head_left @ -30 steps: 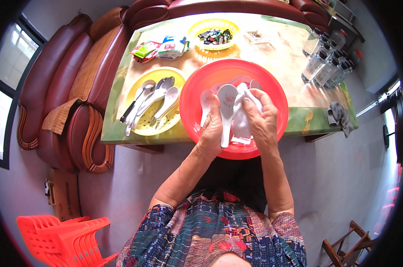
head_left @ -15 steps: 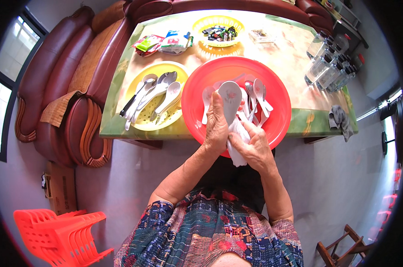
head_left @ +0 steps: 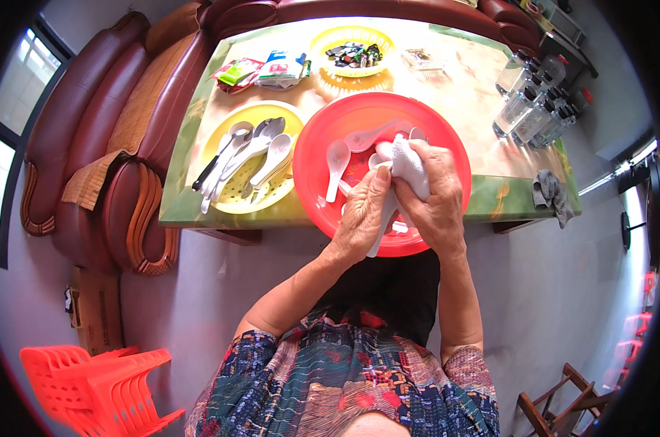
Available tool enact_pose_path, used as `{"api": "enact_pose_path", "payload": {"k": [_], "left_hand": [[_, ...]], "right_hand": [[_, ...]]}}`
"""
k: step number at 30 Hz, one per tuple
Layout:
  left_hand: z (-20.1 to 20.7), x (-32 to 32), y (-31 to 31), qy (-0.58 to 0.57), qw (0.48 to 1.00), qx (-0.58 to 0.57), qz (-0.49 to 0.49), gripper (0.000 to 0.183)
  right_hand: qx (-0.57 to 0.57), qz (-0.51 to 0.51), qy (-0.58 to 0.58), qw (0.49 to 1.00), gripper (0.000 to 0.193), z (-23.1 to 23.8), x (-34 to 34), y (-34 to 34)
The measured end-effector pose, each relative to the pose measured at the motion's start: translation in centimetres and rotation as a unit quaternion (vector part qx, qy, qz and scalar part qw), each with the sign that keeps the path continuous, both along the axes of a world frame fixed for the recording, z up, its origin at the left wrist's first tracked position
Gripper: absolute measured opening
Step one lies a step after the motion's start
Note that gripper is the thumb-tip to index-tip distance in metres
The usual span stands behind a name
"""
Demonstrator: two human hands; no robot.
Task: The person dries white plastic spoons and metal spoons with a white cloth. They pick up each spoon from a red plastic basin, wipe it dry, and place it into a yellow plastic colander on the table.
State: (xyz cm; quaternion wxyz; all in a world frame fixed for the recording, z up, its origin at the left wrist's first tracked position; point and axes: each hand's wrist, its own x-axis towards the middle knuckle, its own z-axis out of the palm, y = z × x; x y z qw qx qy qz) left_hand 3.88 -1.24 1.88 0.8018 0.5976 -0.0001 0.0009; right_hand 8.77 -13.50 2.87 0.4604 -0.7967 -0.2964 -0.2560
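My left hand [head_left: 363, 211] is closed round a large white soup spoon [head_left: 380, 237], whose handle end sticks out below the fingers. My right hand [head_left: 435, 193] presses a white cloth [head_left: 410, 171] over the spoon's bowl, which is hidden. Both hands are above the red basin [head_left: 312, 138]. Inside it lie a white spoon [head_left: 337, 159], a larger pale spoon [head_left: 370, 137] and other pieces partly covered by my hands. To the left, a yellow perforated basket [head_left: 232, 197] holds several metal and white spoons [head_left: 256, 149].
At the table's back are snack packets [head_left: 283, 71], a yellow basket [head_left: 377, 36] of small wrapped items and a clear plastic box [head_left: 423, 60]. Glass bottles [head_left: 527, 109] stand at right. A grey cloth [head_left: 551, 193] hangs over the front right edge. Red plastic stools [head_left: 100, 386] are at lower left.
The large spoon's bowl, bare and upright before, is now under the cloth. My right hand has moved up with the cloth, and my left hand has tilted and closed round the handle.
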Motion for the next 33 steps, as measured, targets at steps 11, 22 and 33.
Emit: {"api": "enact_pose_path", "payload": {"k": [11, 22, 33], "left_hand": [[-1.7, -0.5, -0.1, 0.071, 0.994, -0.077, -0.023, 0.015], [-2.6, -0.5, -0.3, -0.003, 1.000, -0.009, -0.006, 0.006], [-3.3, 0.5, -1.4, -0.069, 0.993, 0.002, 0.095, 0.018]], "right_hand": [[0.298, 0.011, 0.280, 0.913, 0.017, -0.9, 0.5, -0.6], [0.168, 0.062, 0.208, 0.962, 0.020, -2.1, 0.1, -1.3], [0.232, 0.083, 0.387, 0.889, 0.039, -0.7, -1.1, 0.7]]}}
